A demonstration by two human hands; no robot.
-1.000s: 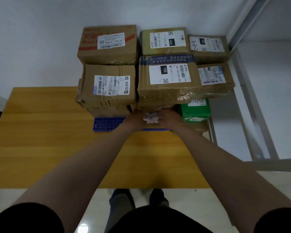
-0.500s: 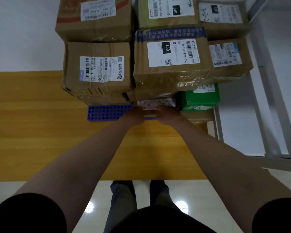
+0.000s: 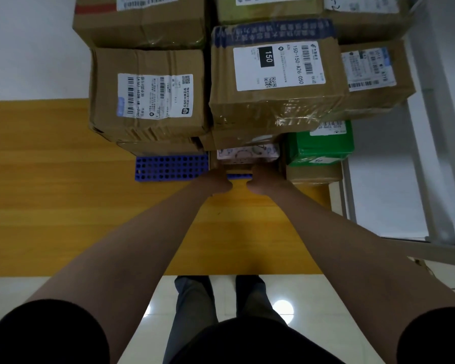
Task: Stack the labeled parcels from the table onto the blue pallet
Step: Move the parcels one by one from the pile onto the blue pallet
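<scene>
A blue perforated pallet point(image 3: 171, 168) lies beyond the yellow wooden table point(image 3: 63, 206) and carries a tall stack of labeled cardboard parcels. Among them are a brown box with a white barcode label point(image 3: 147, 95) on the left and a taped box marked 150 point(image 3: 273, 74) on the right. A small pink-and-white patterned parcel point(image 3: 247, 153) sits low in the stack, under the 150 box. My left hand point(image 3: 217, 179) and my right hand point(image 3: 263, 178) grip its near brown side from left and right. My fingertips are hidden.
A green parcel point(image 3: 318, 143) rests on a brown box point(image 3: 313, 176) at the stack's right end. A grey metal rack frame point(image 3: 436, 153) stands on the right. More boxes fill the top edge. Glossy white floor and my legs show below the table's near edge.
My hands carried the patterned parcel forward and pushed it into the gap under the 150 box. The view has moved closer to the stack and tilted down.
</scene>
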